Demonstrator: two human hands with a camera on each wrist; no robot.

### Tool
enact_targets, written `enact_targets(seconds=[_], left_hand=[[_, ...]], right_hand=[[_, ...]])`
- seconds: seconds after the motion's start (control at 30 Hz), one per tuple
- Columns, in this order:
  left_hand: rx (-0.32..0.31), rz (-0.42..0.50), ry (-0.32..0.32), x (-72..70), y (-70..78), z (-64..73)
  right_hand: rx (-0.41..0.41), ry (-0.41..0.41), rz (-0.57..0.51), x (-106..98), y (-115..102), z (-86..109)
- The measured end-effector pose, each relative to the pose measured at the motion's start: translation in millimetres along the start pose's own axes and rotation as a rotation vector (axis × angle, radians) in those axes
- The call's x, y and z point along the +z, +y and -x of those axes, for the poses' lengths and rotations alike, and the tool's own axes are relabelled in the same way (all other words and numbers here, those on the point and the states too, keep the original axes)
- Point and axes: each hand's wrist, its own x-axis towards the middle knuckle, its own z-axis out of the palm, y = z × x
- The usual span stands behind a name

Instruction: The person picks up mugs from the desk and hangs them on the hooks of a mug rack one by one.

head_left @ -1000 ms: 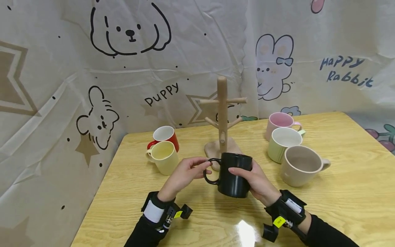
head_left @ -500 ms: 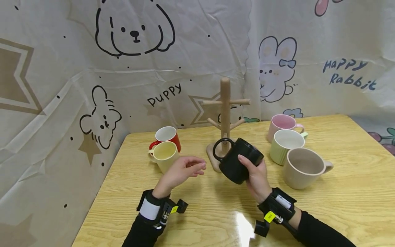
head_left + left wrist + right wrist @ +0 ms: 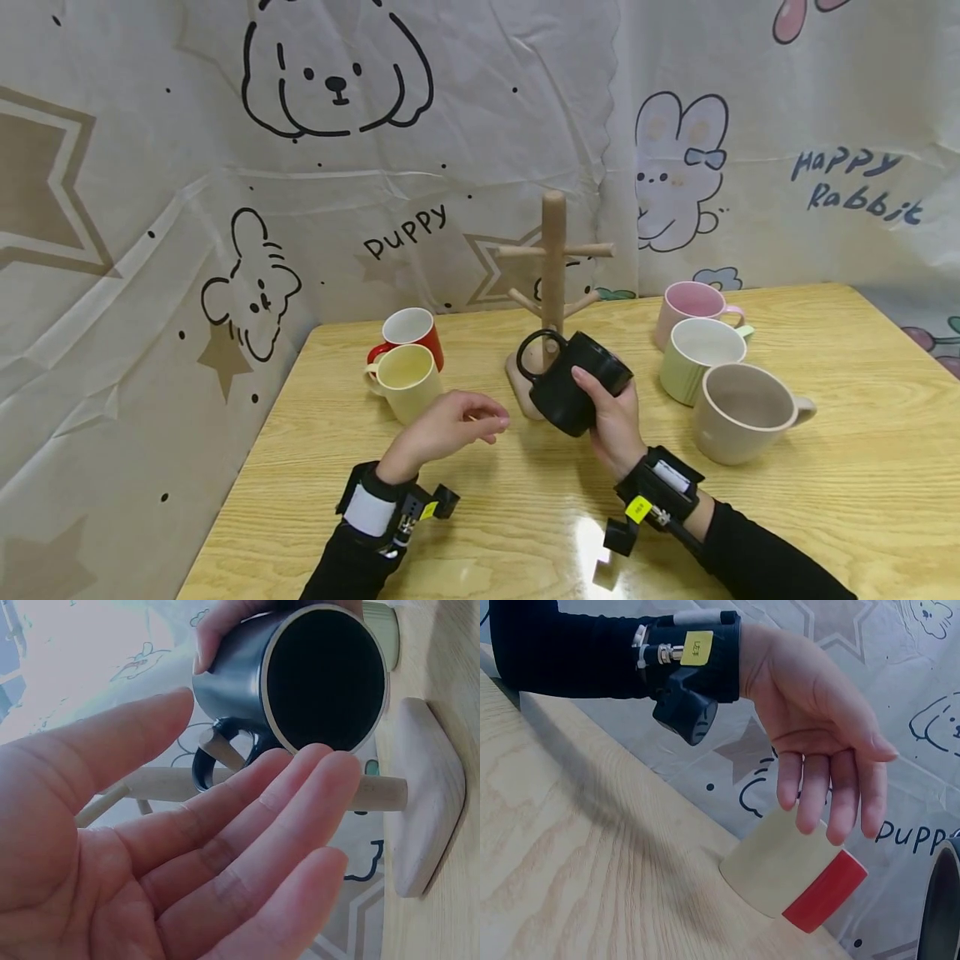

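From here I see the right hand (image 3: 618, 423) gripping a glossy black cylindrical ceramic mug (image 3: 564, 395), tilted before the pale wooden peg stand (image 3: 553, 227), while the left hand (image 3: 448, 426), fingers relaxed, holds nothing.

In the right grip (image 3: 617, 429), a black mug (image 3: 558, 396), a pale ring edging one end; to that grip's right, a beige mug (image 3: 731, 427), a ribbed pale-green mug (image 3: 684, 377) and a pink mug (image 3: 667, 323); beyond the left grip (image 3: 444, 429), a yellow mug (image 3: 411, 390) and a red mug (image 3: 432, 339), white inside; beyond and between both, a pale wood stand (image 3: 553, 229); beneath them, a yellowish, grained desk (image 3: 495, 533); farthest off, a whitish cloth (image 3: 480, 117) with brown stars, black dots and outlined animals.
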Motion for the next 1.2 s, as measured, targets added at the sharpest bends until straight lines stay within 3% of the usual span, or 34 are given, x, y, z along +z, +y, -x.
enact_targets(seconds=[0.43,0.73,1.2], left_hand=[[-0.005,-0.001,-0.019,3.2,-1.2,-1.7],[-0.005,-0.019,-0.033,5.4,-0.8,-2.1],[-0.013,-0.027,-0.036,9.0,-1.1,-4.2]], right_hand=[[0.033,-0.006,-0.086,-5.2,15.4,-16.4],[0.121,-0.053,-0.098,-9.8,25.8,-17.1],[0.16,-0.101,-0.098,-15.2,29.3,-18.6]])
